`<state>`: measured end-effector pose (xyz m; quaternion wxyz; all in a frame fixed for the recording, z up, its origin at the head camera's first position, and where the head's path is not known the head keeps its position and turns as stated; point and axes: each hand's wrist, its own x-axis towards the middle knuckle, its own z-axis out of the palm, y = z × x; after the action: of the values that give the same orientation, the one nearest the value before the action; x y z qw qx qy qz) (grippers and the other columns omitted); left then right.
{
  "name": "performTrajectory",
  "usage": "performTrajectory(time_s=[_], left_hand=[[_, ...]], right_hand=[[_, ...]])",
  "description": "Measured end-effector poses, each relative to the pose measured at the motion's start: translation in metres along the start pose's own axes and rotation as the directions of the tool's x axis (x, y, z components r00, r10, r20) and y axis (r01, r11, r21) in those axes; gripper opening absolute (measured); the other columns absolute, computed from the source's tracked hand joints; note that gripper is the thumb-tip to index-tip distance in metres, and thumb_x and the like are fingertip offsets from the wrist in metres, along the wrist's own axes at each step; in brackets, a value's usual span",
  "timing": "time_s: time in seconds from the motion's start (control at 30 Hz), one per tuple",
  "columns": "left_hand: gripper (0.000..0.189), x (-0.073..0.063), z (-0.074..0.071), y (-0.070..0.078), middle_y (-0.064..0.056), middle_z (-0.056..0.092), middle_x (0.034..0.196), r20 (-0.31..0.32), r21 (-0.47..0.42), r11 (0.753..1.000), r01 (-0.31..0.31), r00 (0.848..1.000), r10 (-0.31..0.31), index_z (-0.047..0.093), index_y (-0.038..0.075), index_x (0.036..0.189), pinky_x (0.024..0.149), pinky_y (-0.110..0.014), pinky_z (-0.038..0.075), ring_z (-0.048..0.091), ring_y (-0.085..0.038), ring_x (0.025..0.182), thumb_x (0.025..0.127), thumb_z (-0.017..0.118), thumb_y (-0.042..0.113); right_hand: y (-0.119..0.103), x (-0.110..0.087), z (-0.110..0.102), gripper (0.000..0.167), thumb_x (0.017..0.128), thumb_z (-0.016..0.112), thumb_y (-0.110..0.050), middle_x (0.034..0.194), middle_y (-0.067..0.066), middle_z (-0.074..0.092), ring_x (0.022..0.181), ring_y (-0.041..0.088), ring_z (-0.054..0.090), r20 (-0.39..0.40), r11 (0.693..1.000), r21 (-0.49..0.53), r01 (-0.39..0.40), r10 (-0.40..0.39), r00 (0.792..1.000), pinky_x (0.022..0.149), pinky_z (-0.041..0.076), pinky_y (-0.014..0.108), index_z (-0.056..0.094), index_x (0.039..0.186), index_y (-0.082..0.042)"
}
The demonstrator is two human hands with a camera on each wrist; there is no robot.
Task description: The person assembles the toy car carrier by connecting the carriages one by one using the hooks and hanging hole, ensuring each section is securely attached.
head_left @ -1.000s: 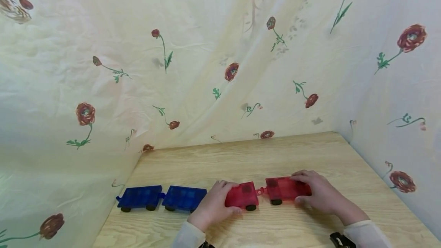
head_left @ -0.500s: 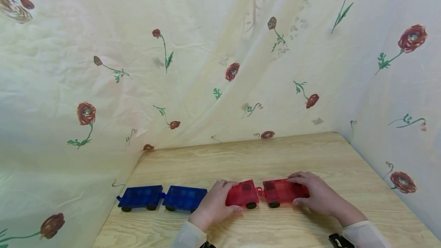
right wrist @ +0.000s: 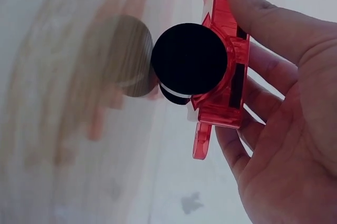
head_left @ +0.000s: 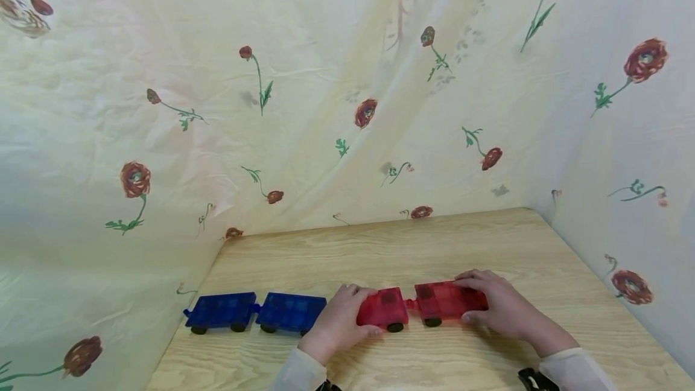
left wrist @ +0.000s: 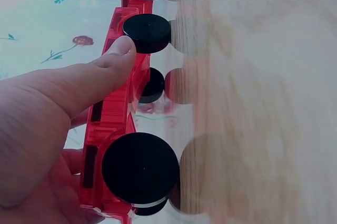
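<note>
Two see-through red toy train cars with black wheels stand end to end on the wooden table. My left hand [head_left: 338, 324] grips the left red car [head_left: 384, 308] across its sides, the thumb along its near side just by a wheel in the left wrist view. Around the right red car [head_left: 442, 300] my right hand [head_left: 502, 301] is closed, thumb near and fingers behind. Between the cars, their red coupling pieces [head_left: 411, 304] overlap in the head view. At the right car's outer end a red loop [right wrist: 200, 141] sticks out in the right wrist view.
Two blue toy train cars stand to the left in the same row: one blue car [head_left: 221, 311] at the far left, and another blue car [head_left: 289, 311] partly behind my left hand. Flowered cloth [head_left: 304, 155] hangs around the wooden table [head_left: 380, 246] at its back and sides.
My right hand has brought the right red car slightly left, closer to the left one. The left red car's right end rose a little, then came back down. The blue cars stayed put.
</note>
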<state>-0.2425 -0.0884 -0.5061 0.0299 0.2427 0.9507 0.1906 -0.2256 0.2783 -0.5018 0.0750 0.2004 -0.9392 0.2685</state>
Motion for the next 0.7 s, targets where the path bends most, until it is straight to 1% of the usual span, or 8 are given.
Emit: performTrajectory(time_s=[0.1,0.13,0.23,0.33,0.47,0.53,0.6,0.7], left_hand=[[0.075,0.0,0.0,-0.001,0.006,0.059,0.136,-0.004,-0.005,1.0,-0.007,1.0,0.007,0.057,0.032,0.149,0.103,-0.049,0.053,0.054,-0.022,0.128,0.084,0.082,0.059],[0.075,0.0,-0.001,-0.002,0.007,0.059,0.136,-0.001,-0.008,1.0,-0.011,1.0,0.011,0.057,0.032,0.149,0.105,-0.049,0.052,0.053,-0.022,0.129,0.084,0.082,0.059],[0.077,-0.001,-0.005,-0.008,0.008,0.057,0.14,0.013,-0.008,0.999,-0.033,0.999,0.033,0.056,0.034,0.151,0.112,-0.052,0.045,0.05,-0.024,0.136,0.083,0.085,0.056],[0.081,-0.004,-0.011,-0.019,0.009,0.054,0.146,0.042,-0.015,0.998,-0.065,0.997,0.065,0.054,0.034,0.154,0.121,-0.056,0.031,0.044,-0.026,0.145,0.083,0.087,0.051],[0.085,-0.01,-0.019,-0.038,0.007,0.052,0.15,0.062,-0.05,0.994,-0.094,0.993,0.097,0.051,0.03,0.156,0.124,-0.058,0.021,0.046,-0.024,0.143,0.083,0.087,0.051],[0.086,-0.015,-0.024,-0.048,0.003,0.052,0.152,0.063,-0.076,0.993,-0.086,0.994,0.091,0.051,0.028,0.157,0.124,-0.061,0.019,0.045,-0.027,0.144,0.083,0.086,0.053],[0.087,-0.021,-0.028,-0.058,0.0,0.051,0.153,0.057,-0.091,0.994,-0.064,0.996,0.07,0.05,0.027,0.157,0.123,-0.064,0.018,0.043,-0.031,0.146,0.083,0.085,0.055],[0.088,-0.03,-0.036,-0.072,-0.004,0.049,0.155,0.054,-0.116,0.993,-0.02,0.998,0.026,0.05,0.027,0.158,0.119,-0.071,0.019,0.035,-0.043,0.15,0.082,0.086,0.056]], right_hand=[[-0.001,0.0,-0.001,0.059,0.079,0.094,-0.027,0.136,0.006,0.064,0.128,0.042,0.056,0.005,1.0,0.002,-0.002,0.002,1.0,0.1,0.045,0.067,0.072,0.132,-0.015],[-0.001,0.0,-0.002,0.059,0.079,0.094,-0.027,0.136,0.006,0.064,0.128,0.041,0.056,0.008,1.0,0.002,-0.009,0.009,1.0,0.101,0.045,0.067,0.072,0.132,-0.015],[-0.001,-0.001,-0.003,0.059,0.079,0.094,-0.028,0.136,0.006,0.063,0.128,0.041,0.056,0.023,1.0,-0.008,-0.019,0.019,1.0,0.101,0.046,0.066,0.072,0.133,-0.016],[0.0,-0.001,-0.006,0.06,0.079,0.094,-0.031,0.136,0.006,0.063,0.127,0.042,0.056,0.036,0.999,-0.025,-0.034,0.035,0.999,0.1,0.048,0.064,0.072,0.132,-0.015],[0.004,-0.004,-0.011,0.061,0.078,0.094,-0.034,0.135,0.008,0.063,0.126,0.043,0.056,0.05,0.998,-0.036,-0.056,0.058,0.997,0.099,0.049,0.063,0.073,0.131,-0.013],[0.007,-0.005,-0.014,0.062,0.077,0.094,-0.034,0.135,0.009,0.063,0.126,0.043,0.056,0.053,0.997,-0.033,-0.064,0.065,0.996,0.099,0.049,0.063,0.072,0.131,-0.013],[0.01,-0.007,-0.016,0.062,0.077,0.094,-0.034,0.135,0.01,0.063,0.126,0.044,0.056,0.055,0.998,-0.026,-0.065,0.067,0.996,0.099,0.049,0.063,0.072,0.131,-0.013],[0.015,-0.009,-0.02,0.062,0.077,0.095,-0.034,0.134,0.01,0.063,0.126,0.044,0.056,0.056,0.998,-0.018,-0.062,0.063,0.996,0.099,0.05,0.062,0.072,0.131,-0.013]])
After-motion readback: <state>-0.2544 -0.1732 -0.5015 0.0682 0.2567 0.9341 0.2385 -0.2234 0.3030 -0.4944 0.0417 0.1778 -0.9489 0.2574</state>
